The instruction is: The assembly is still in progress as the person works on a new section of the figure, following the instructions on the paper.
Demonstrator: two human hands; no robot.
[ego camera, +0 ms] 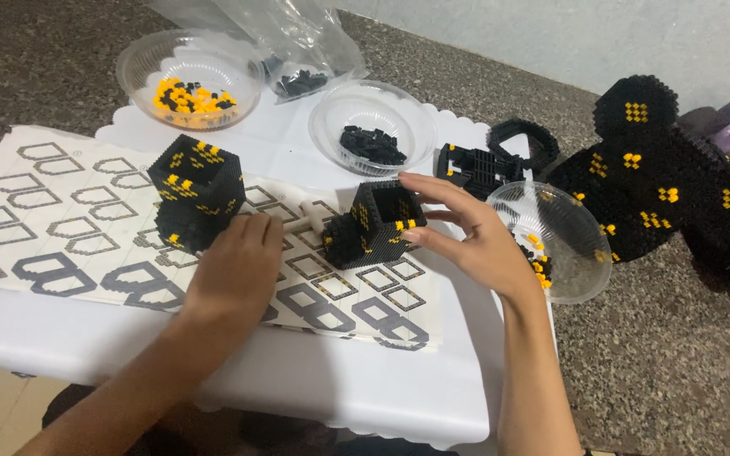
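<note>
The right hand point(475, 241) is spread wide, fingertips cupped round the far and near sides of a small black-and-yellow block point(375, 224) that lies tipped on the instruction sheet point(61, 219). The left hand point(234, 270) rests half closed on the sheet, its fingers touching the foot of a taller block point(198, 190) just beyond them; whether it grips anything I cannot tell. Between the two hands lies a short white tool point(306, 215). Just right of the right hand sits a clear bowl point(563, 253); beyond its fingertips another bowl of black bricks point(373, 127). Beyond the left hand, a bowl of yellow bricks point(189, 80). Far right lies a big black model point(678, 177).
</note>
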